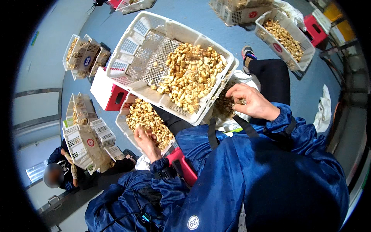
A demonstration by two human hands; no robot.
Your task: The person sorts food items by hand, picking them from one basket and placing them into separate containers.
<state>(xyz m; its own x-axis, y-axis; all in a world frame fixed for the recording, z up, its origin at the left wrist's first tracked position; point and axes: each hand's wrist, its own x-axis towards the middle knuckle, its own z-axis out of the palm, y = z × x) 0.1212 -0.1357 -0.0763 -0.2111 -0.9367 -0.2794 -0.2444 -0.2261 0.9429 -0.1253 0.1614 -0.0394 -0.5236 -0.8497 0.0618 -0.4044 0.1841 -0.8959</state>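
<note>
A white plastic crate [127,79] lies tilted across my lap. Small yellow-brown mushrooms [189,77] are heaped toward its right side. Past that crate's right edge, my right hand [253,102] is closed in a pinch above dark brown scraps [223,103] in a white sack [249,79]. What it pinches, if anything, is too small to name. On the left, my left hand [147,144] hovers at a lower crate [123,118] full of similar mushrooms [145,118]. Its fingers are loosely bent and apart, with nothing visible in them.
Red and white stools [116,96] stand by the crates. More mushroom crates [284,38] sit at the upper right, others [83,56] at the left. A co-worker [63,168] in gloves is at the lower left beside tilted crates [83,145]. The floor [305,91] is blue.
</note>
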